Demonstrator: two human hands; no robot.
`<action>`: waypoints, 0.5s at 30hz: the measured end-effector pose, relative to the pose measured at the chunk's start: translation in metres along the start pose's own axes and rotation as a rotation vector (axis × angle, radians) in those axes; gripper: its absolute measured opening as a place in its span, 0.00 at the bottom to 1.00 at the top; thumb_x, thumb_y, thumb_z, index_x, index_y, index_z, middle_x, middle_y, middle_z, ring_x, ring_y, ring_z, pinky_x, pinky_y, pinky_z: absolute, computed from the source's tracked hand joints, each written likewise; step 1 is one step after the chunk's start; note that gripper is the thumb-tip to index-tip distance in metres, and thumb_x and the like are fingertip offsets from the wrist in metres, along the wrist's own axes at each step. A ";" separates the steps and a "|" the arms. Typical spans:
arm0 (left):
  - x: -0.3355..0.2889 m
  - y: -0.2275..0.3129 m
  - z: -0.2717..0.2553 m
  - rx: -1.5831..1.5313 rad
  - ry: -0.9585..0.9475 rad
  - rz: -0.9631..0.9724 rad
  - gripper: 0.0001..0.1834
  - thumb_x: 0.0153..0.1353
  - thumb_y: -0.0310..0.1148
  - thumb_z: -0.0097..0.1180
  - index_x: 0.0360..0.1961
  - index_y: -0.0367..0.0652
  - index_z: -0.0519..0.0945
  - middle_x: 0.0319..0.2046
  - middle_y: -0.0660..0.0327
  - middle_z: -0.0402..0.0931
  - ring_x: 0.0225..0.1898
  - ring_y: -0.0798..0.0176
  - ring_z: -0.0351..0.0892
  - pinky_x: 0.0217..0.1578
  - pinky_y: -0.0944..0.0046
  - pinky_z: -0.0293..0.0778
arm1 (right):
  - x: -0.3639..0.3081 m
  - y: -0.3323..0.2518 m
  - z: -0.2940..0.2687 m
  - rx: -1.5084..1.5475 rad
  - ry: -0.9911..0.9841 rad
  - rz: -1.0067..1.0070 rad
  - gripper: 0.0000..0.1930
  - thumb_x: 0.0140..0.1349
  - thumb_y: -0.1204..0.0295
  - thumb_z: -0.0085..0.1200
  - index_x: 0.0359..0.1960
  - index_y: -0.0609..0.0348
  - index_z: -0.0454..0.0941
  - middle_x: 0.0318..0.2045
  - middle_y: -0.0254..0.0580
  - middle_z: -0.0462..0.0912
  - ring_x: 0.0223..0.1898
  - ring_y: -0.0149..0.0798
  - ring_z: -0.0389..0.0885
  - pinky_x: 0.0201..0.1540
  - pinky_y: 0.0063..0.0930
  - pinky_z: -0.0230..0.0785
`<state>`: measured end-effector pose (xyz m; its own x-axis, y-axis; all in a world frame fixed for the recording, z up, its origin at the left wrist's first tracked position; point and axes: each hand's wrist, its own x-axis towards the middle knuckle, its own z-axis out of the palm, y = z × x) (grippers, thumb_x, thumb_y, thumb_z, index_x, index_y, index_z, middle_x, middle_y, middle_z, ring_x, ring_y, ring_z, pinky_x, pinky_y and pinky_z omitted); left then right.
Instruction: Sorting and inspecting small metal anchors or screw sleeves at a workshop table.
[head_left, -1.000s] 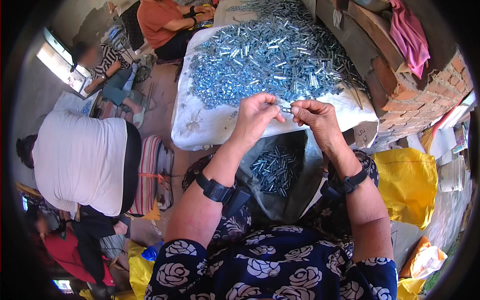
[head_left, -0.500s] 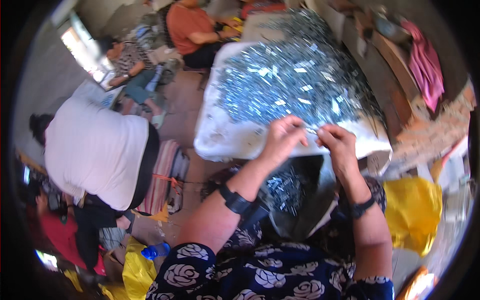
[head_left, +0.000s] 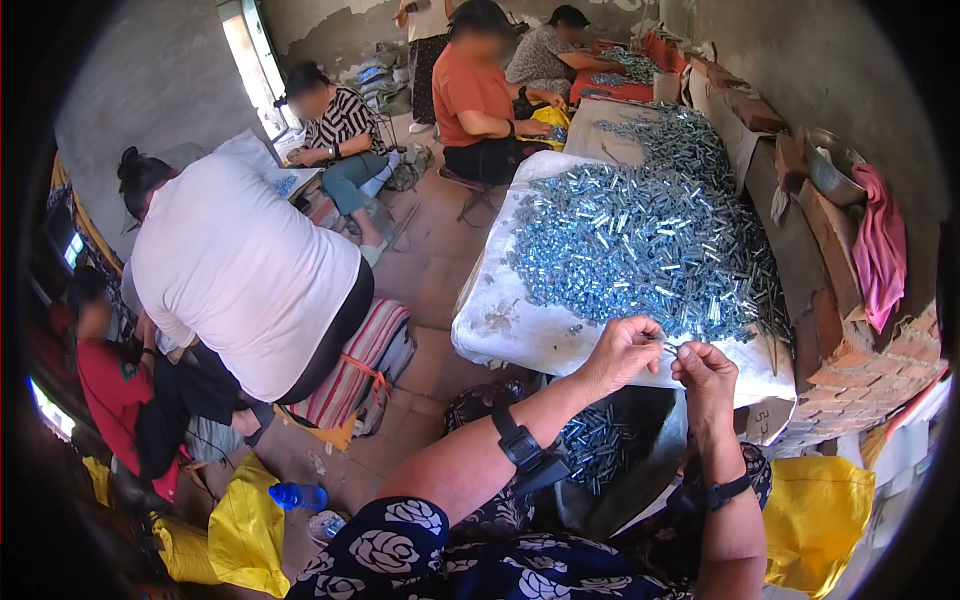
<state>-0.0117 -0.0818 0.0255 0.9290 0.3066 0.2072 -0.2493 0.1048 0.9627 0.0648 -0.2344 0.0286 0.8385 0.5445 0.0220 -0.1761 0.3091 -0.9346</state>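
Note:
My left hand (head_left: pixel 626 352) and my right hand (head_left: pixel 708 372) almost meet above the near edge of the table, each with thumb and fingers pinched. Between the fingertips is a small metal piece (head_left: pixel 669 347), too small to tell its exact kind; both hands seem to grip it. Just beyond lies a wide heap of small shiny metal parts (head_left: pixel 640 245), with slim cylinders and smaller round pieces among them. Below my hands, a dark open container (head_left: pixel 640 470) between my knees holds many slender metal parts (head_left: pixel 592 448).
The heap's table has a white cover (head_left: pixel 505 325). A brick wall (head_left: pixel 865 375) with a pink cloth (head_left: pixel 880 245) stands right. A yellow sack (head_left: pixel 815 515) lies beside me. At left, a person in white (head_left: pixel 245 270) sits near; several others work farther back.
My view has shifted, showing more of the room's far end, and the picture is sharper. My hands stay close together at the table edge, still pinching.

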 end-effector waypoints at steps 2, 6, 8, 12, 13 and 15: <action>-0.001 0.001 0.000 0.000 0.004 -0.015 0.05 0.57 0.24 0.55 0.33 0.32 0.75 0.25 0.62 0.75 0.26 0.71 0.76 0.30 0.69 0.74 | 0.000 -0.001 0.002 0.045 0.008 0.034 0.03 0.57 0.78 0.58 0.32 0.64 0.79 0.26 0.37 0.81 0.24 0.28 0.78 0.29 0.18 0.71; -0.001 0.003 0.002 -0.020 -0.017 -0.002 0.05 0.56 0.23 0.54 0.32 0.32 0.75 0.25 0.62 0.75 0.25 0.71 0.76 0.30 0.69 0.74 | 0.000 0.002 0.000 0.022 -0.001 -0.016 0.03 0.57 0.78 0.58 0.32 0.64 0.79 0.26 0.37 0.81 0.24 0.27 0.78 0.28 0.18 0.71; -0.001 0.003 0.002 -0.005 -0.020 -0.017 0.04 0.56 0.23 0.54 0.32 0.32 0.75 0.25 0.62 0.75 0.24 0.71 0.76 0.30 0.69 0.74 | 0.000 0.003 0.000 -0.026 -0.003 -0.058 0.03 0.57 0.78 0.58 0.32 0.64 0.79 0.26 0.37 0.81 0.24 0.27 0.78 0.29 0.18 0.71; -0.003 -0.002 0.004 -0.048 0.018 -0.002 0.03 0.56 0.22 0.54 0.31 0.33 0.74 0.24 0.62 0.74 0.24 0.71 0.75 0.28 0.69 0.74 | -0.002 0.006 0.004 -0.071 0.004 -0.126 0.03 0.57 0.79 0.58 0.32 0.64 0.79 0.26 0.36 0.81 0.25 0.27 0.78 0.29 0.18 0.71; -0.004 -0.002 0.004 -0.041 0.035 0.002 0.03 0.55 0.22 0.54 0.30 0.33 0.74 0.24 0.62 0.74 0.24 0.72 0.75 0.27 0.70 0.74 | -0.003 0.007 0.005 -0.071 0.005 -0.139 0.03 0.57 0.79 0.58 0.32 0.64 0.79 0.26 0.36 0.80 0.25 0.27 0.78 0.29 0.19 0.71; -0.003 -0.003 0.005 -0.026 0.036 0.007 0.03 0.55 0.22 0.54 0.29 0.34 0.74 0.24 0.62 0.74 0.24 0.72 0.75 0.26 0.70 0.73 | -0.003 0.008 0.006 -0.077 0.017 -0.158 0.03 0.57 0.80 0.58 0.33 0.65 0.79 0.26 0.36 0.80 0.25 0.27 0.78 0.29 0.19 0.71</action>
<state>-0.0126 -0.0879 0.0232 0.9168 0.3415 0.2071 -0.2632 0.1266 0.9564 0.0574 -0.2289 0.0230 0.8612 0.4806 0.1654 -0.0021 0.3290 -0.9443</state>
